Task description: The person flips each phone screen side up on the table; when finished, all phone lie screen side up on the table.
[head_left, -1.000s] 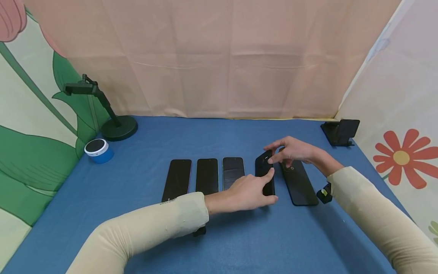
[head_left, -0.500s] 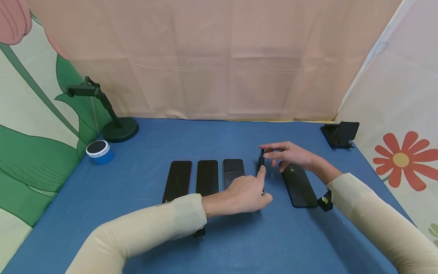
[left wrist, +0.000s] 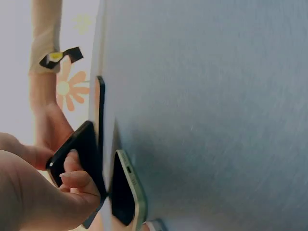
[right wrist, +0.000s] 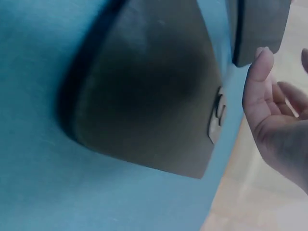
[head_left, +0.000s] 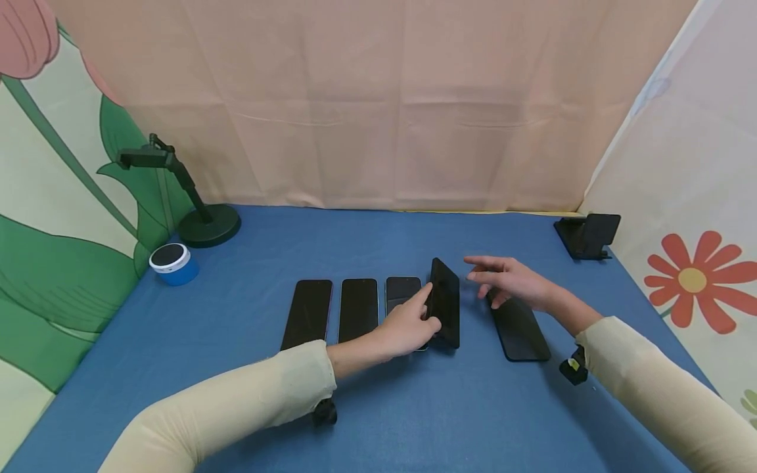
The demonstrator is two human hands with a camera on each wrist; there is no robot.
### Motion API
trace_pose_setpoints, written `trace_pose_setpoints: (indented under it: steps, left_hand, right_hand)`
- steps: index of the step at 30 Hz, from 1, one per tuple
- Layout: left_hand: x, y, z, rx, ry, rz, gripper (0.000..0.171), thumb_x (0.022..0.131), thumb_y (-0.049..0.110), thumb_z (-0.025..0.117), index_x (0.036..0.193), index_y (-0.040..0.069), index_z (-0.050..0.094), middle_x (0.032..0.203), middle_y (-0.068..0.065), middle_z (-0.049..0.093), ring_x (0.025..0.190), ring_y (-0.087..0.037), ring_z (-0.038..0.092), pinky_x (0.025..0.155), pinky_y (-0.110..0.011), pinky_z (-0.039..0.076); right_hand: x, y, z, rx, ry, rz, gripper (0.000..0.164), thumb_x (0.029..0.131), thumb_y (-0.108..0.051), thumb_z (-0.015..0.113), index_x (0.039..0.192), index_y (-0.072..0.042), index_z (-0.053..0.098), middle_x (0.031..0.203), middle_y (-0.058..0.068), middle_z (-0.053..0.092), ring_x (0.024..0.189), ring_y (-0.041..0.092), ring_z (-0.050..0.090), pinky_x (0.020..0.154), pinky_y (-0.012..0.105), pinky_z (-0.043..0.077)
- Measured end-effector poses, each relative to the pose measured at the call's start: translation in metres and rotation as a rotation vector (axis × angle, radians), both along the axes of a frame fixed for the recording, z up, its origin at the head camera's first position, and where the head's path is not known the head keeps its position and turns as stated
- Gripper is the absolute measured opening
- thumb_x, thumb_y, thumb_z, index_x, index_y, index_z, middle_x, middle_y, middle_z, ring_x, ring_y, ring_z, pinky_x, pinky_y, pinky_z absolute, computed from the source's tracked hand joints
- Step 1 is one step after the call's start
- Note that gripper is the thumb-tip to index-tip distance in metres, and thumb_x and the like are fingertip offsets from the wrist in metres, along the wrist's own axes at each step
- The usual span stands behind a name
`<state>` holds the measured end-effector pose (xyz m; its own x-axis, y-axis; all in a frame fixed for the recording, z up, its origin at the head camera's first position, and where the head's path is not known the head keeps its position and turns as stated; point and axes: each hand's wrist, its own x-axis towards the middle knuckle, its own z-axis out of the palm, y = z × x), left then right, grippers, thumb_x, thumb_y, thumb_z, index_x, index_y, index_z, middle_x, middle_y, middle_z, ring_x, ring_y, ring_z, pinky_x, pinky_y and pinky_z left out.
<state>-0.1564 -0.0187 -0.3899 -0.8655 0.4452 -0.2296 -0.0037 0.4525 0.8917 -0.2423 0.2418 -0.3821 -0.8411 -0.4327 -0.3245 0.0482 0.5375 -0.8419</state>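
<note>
My left hand (head_left: 408, 326) grips a black smartphone (head_left: 446, 305) by its left edge and holds it tilted on its side. In the left wrist view, that phone (left wrist: 85, 147) sits between thumb and fingers. My right hand (head_left: 511, 281), fingers extended and apart from the held phone, hovers over the top end of a black phone (head_left: 520, 332) lying face down. Its camera bump (right wrist: 217, 115) shows in the right wrist view. Left of the held phone, three phones lie face up in a row: one (head_left: 307, 314), a second (head_left: 358, 305) and a third (head_left: 402, 289), partly covered by my left hand.
A dark green stand (head_left: 208, 225) with a jointed arm is at the back left, beside a blue and white round container (head_left: 174, 264). A black folding phone stand (head_left: 588, 236) is at the back right. Blue cloth (head_left: 378, 420) covers the table.
The held phone has turned over its long edge, from lying nearly flat through edge-on to leaning left. My right hand has let go of it; my left hand has shifted left with it.
</note>
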Motion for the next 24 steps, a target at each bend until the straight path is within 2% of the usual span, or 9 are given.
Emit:
trace_pose_setpoints:
  steps: [3,6,8,12,16,20,24]
  left_hand:
    - [-0.001,-0.003,-0.003,0.145,-0.125,0.052,0.074,0.098,0.013,0.049,0.163,0.019,0.012,0.108,-0.011,0.063,0.046,-0.011,0.032,0.045,-0.024,0.028]
    - [-0.001,-0.003,-0.005,0.209,-0.186,0.085,0.074,0.099,0.012,0.049,0.163,0.019,0.012,0.129,-0.014,0.058,0.056,-0.013,0.037,0.048,-0.024,0.028]
    - [-0.001,-0.003,-0.005,0.225,-0.193,0.094,0.075,0.099,0.012,0.049,0.163,0.019,0.011,0.116,-0.012,0.062,0.063,-0.015,0.041,0.051,-0.024,0.029]
    - [-0.001,0.000,-0.006,0.264,-0.183,0.100,0.074,0.100,0.013,0.050,0.163,0.020,0.011,0.097,-0.006,0.059,0.075,-0.018,0.048,0.059,-0.027,0.033]
    - [-0.001,0.003,-0.008,0.296,-0.169,0.088,0.073,0.101,0.015,0.050,0.163,0.021,0.011,0.092,-0.002,0.056,0.085,-0.017,0.052,0.070,-0.028,0.037]
    - [-0.001,0.004,-0.008,0.308,-0.143,0.055,0.073,0.102,0.017,0.050,0.163,0.024,0.010,0.086,-0.002,0.052,0.081,-0.017,0.050,0.072,-0.029,0.038]
    - [-0.003,0.002,-0.005,0.293,-0.121,0.011,0.075,0.101,0.018,0.053,0.163,0.025,0.010,0.088,-0.007,0.057,0.082,-0.017,0.051,0.072,-0.029,0.038]
  right_hand:
    - [0.003,0.000,-0.004,0.014,-0.041,-0.018,0.069,0.101,-0.039,0.059,0.158,-0.013,0.032,0.115,0.025,0.061,0.089,0.027,0.063,0.068,0.036,0.057]
    - [0.007,-0.003,-0.009,0.019,-0.073,-0.026,0.069,0.101,-0.037,0.059,0.158,-0.011,0.030,0.128,0.024,0.058,0.088,0.024,0.063,0.067,0.036,0.057]
    - [0.009,-0.005,-0.013,0.017,-0.094,-0.035,0.069,0.101,-0.036,0.059,0.158,-0.011,0.029,0.135,0.022,0.055,0.088,0.022,0.064,0.066,0.036,0.058]
    - [0.011,-0.010,-0.019,-0.022,-0.128,-0.071,0.071,0.102,-0.037,0.057,0.160,-0.015,0.024,0.131,0.021,0.058,0.087,0.022,0.065,0.065,0.037,0.058]
    - [0.011,-0.011,-0.021,-0.095,-0.105,-0.117,0.071,0.102,-0.037,0.058,0.161,-0.017,0.023,0.124,0.019,0.059,0.088,0.022,0.065,0.065,0.036,0.059]
    - [0.010,-0.010,-0.022,-0.150,-0.054,-0.146,0.072,0.099,-0.035,0.064,0.159,-0.018,0.029,0.132,0.019,0.050,0.088,0.020,0.064,0.064,0.033,0.058]
    - [0.010,-0.007,-0.021,-0.176,-0.031,-0.162,0.072,0.096,-0.030,0.069,0.158,-0.019,0.034,0.136,0.020,0.042,0.085,0.017,0.061,0.061,0.031,0.055]
